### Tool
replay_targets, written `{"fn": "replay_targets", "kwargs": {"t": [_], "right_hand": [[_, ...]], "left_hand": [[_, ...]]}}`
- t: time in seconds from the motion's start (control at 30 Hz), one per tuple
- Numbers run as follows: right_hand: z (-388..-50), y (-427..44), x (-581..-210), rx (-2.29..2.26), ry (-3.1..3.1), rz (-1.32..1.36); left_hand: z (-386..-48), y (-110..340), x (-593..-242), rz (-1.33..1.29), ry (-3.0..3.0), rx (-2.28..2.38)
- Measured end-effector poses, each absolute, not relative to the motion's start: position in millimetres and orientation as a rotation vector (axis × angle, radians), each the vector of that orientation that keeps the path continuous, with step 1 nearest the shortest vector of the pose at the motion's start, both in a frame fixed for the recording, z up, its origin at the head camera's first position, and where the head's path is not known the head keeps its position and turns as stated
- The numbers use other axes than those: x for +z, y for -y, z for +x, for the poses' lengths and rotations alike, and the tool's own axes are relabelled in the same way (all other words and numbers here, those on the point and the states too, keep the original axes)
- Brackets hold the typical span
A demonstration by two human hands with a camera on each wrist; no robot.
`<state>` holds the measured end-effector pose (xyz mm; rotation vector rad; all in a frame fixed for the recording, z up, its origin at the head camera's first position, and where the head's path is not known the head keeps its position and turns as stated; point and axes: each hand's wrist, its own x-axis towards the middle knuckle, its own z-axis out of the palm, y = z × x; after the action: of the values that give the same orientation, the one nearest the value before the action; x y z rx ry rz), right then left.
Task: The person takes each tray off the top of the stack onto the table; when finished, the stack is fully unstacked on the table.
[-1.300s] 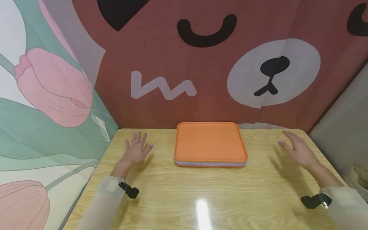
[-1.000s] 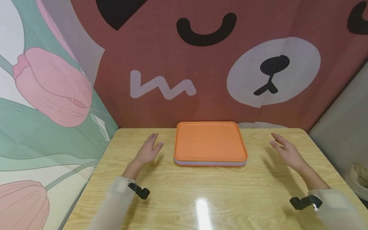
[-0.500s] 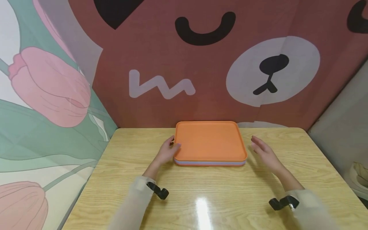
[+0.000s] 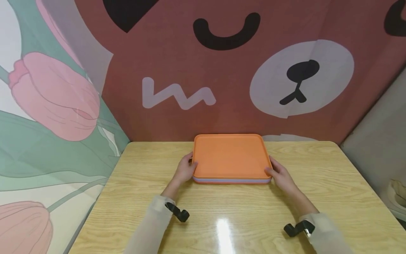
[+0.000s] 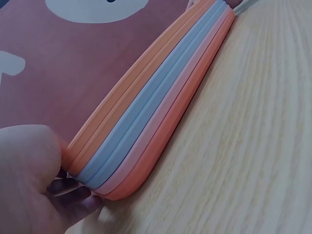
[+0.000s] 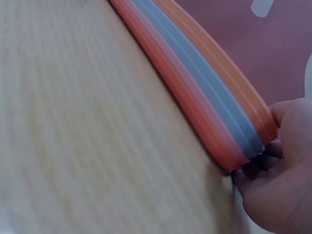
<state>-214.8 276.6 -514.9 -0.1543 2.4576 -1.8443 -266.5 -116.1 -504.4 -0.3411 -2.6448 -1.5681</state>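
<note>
A stack of several rectangular trays (image 4: pixel 231 155) lies at the back of the wooden table, an orange one on top. From the side, the left wrist view shows the stack's edges (image 5: pixel 141 112) in orange, pale blue, pink and red-orange bands. My left hand (image 4: pixel 184 170) grips its left side, the thumb over the top rim and the fingers down along the edge. On the opposite side my right hand (image 4: pixel 283 176) holds the stack the same way, its thumb on the orange rim. Fingertips of both hands are partly hidden behind or beneath the stack.
The wooden table (image 4: pixel 247 218) runs up to a brown wall hanging (image 4: pixel 177 120) with a bear design, right behind the stack. A flower-patterned hanging (image 4: pixel 63 158) borders the left side. A grey surface (image 4: pixel 380 141) stands beyond the right edge.
Both hands have come inward from the table's sides to the tray stack. The left reached it first; the right has now taken hold too. The stack has not visibly moved.
</note>
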Motion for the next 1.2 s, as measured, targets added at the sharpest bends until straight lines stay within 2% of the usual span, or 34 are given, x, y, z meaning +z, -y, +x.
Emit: {"fn": "replay_targets", "kwargs": {"t": [0.43,0.7,0.93,1.2], "right_hand": [[-211.7,-277.5,-526.2,-2.01,-2.256,-0.132],[-210.5,-277.7,-524.3,-2.046,-2.236,-0.133],[-212.1,-279.0,-524.6,-2.047,-2.249,-0.151],[-213.0,-281.1,-526.2,-2.053,-2.232,-0.159]], "left_hand": [[-262.1,116.6,-496.8,-0.263,2.639,-1.452],[-262.9,125.7,-472.1,-0.215,2.42,-2.01],[-259.9,133.5,-476.1,0.041,2.089,-2.55],[-246.2,137.3,-477.4,-0.136,2.07,-2.603]]}}
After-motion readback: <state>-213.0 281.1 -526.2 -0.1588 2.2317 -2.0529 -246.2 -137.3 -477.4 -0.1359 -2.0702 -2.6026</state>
